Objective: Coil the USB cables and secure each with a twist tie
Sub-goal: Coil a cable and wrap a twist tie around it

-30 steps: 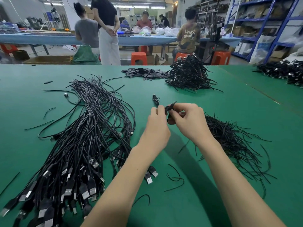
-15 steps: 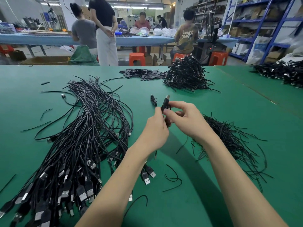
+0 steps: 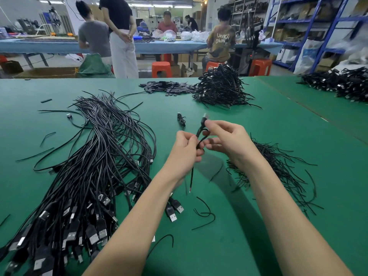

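Above the green table (image 3: pixel 258 136) both my hands hold one coiled black USB cable (image 3: pixel 201 132). My left hand (image 3: pixel 186 150) pinches the lower part of the coil, and a thin black twist tie (image 3: pixel 191 176) hangs down below that hand. My right hand (image 3: pixel 227 139) pinches the upper part, where a plug end sticks up past its fingers. A big bundle of loose USB cables (image 3: pixel 87 172) lies to the left. A pile of twist ties (image 3: pixel 278 168) lies to the right, partly behind my right forearm.
One tied cable (image 3: pixel 180 120) lies just beyond my hands. A heap of finished coils (image 3: pixel 221 88) and flat black strips (image 3: pixel 169 87) sit at the far edge; more coils (image 3: pixel 342 84) are at the far right. Stray ties (image 3: pixel 207 214) lie near my forearms. People work at a blue table behind.
The hands have drawn slightly apart and the cable's plug end now points up past my right fingers. A twist tie end now hangs lower below my left hand.
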Demonstrator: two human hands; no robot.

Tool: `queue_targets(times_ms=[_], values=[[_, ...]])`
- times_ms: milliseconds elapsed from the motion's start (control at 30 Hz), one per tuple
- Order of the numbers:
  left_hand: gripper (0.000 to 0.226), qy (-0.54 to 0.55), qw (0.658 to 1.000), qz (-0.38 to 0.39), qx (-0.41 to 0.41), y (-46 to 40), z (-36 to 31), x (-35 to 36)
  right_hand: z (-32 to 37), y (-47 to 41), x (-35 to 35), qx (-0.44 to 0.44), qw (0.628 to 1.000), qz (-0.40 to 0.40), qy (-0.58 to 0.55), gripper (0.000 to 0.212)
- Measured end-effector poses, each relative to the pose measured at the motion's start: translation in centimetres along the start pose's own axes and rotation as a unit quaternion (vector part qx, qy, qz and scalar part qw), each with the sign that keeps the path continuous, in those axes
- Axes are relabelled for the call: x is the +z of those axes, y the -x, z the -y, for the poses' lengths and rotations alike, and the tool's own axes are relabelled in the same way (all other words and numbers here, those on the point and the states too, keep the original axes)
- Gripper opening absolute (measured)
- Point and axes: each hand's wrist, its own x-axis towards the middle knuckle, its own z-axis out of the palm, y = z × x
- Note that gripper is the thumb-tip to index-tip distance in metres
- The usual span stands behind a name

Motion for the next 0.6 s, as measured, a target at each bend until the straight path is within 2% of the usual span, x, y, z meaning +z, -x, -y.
queue_targets(times_ms=[33, 67, 100, 133, 167, 200, 267, 433, 533, 567, 600], values=[[0.015, 0.035, 0.999, -0.012, -0.010, -0.1, 0.0, -0.2, 0.0, -0.1, -0.6, -0.006, 0.998, 0.001, 0.059, 0.017], [0.015, 0.073, 0.997, -0.023, -0.021, -0.2, -0.2, -0.5, -0.1, -0.3, -1.6, -0.037, 0.977, -0.001, 0.211, 0.011], [0.015, 0.106, 0.993, -0.031, -0.030, -0.3, -0.3, -0.9, -0.1, -0.4, -2.5, -0.064, 0.921, 0.010, 0.384, 0.003], [0.015, 0.128, 0.990, -0.035, -0.038, -0.4, -0.4, -1.2, -0.1, -0.3, -3.2, -0.062, 0.852, 0.044, 0.518, 0.006], [0.014, 0.140, 0.988, -0.037, -0.046, -0.4, -0.5, -1.4, -0.1, -0.2, -3.6, -0.033, 0.802, 0.084, 0.590, 0.010], [0.014, 0.146, 0.987, -0.039, -0.052, -0.3, -0.5, -1.5, -0.2, 0.0, -3.8, 0.008, 0.781, 0.114, 0.614, 0.012], [0.014, 0.149, 0.986, -0.041, -0.058, -0.1, -0.5, -1.3, -0.5, 0.2, -3.5, 0.055, 0.772, 0.131, 0.619, 0.013], [0.012, 0.140, 0.987, -0.054, -0.054, -0.1, -0.5, -1.2, -1.0, 0.2, -3.1, 0.041, 0.759, 0.108, 0.641, 0.002], [0.012, 0.145, 0.986, -0.057, -0.056, -0.1, -0.5, -1.4, -1.5, 0.1, -2.9, 0.039, 0.741, 0.137, 0.656, 0.011], [0.011, 0.149, 0.986, -0.057, -0.058, -0.2, -0.5, -1.4, -1.5, 0.1, -2.8, 0.032, 0.747, 0.145, 0.648, 0.015], [0.011, 0.150, 0.985, -0.059, -0.059, -0.2, -0.5, -1.5, -1.5, 0.0, -2.8, 0.017, 0.767, 0.145, 0.624, 0.017]])
